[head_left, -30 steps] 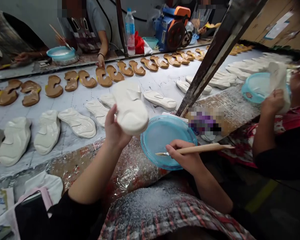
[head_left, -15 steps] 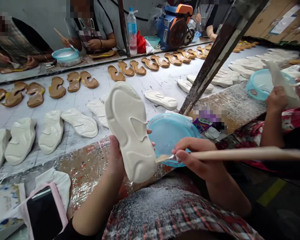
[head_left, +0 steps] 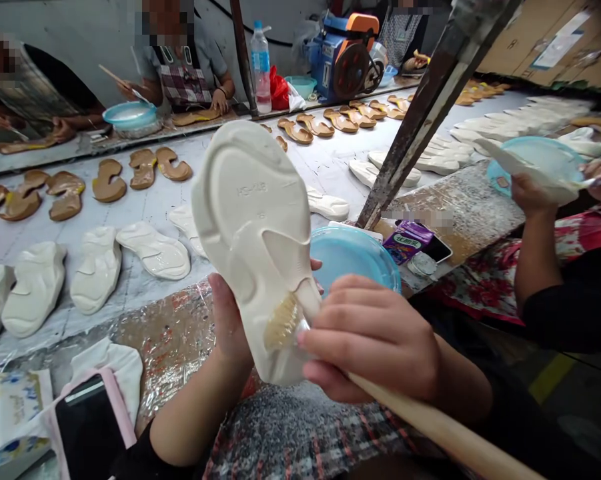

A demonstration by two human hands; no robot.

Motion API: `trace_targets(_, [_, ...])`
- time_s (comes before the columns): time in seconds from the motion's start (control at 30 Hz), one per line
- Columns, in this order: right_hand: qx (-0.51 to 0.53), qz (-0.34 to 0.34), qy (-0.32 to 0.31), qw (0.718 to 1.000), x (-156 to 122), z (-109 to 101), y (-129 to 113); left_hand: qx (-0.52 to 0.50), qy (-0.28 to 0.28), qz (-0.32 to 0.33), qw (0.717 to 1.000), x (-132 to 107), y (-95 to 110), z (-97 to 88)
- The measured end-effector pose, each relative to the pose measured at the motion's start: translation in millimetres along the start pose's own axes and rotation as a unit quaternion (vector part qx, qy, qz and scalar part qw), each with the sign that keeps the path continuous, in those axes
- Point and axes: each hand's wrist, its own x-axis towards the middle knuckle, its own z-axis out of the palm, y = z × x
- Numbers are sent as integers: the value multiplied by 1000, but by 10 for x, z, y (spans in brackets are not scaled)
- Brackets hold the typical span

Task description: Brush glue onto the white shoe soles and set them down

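My left hand (head_left: 229, 320) grips a white shoe sole (head_left: 254, 220) by its lower edge and holds it upright, inner face toward me. Closed round a wooden-handled brush (head_left: 433, 421), my right hand (head_left: 373, 337) presses the bristles (head_left: 281, 323) against the sole's lower part. Just behind both hands lies a blue plastic bowl (head_left: 356, 257) on a foil-covered ledge (head_left: 173, 333).
White soles (head_left: 153, 250) and brown soles (head_left: 107, 180) lie in rows on the long table. A phone (head_left: 87, 427) sits at lower left. A slanted metal post (head_left: 420, 100) rises on the right. Another person's hands (head_left: 527, 193) work a sole at right; others sit across the table.
My left hand has raised the sole closer and turned it upright. My right hand has brought the brush from the blue bowl onto the sole's lower part.
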Motion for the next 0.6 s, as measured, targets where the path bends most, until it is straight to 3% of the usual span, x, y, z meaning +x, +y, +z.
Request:
trace_targets(0.1, [-6,21,-14,1000,-83,-54,-5,24,-41,-14,999,-24,103,128])
trace_targets(0.23, [6,48,29,998,-97,-109,22,50,-36,25,998,4,193,144])
trace_targets(0.43, [83,69,-40,993,-186,-188,-62,26,-30,-5,999,68,286,112])
trace_targets(0.6, [87,83,21,993,-223,-180,-5,16,-11,10,1000,153,352,135])
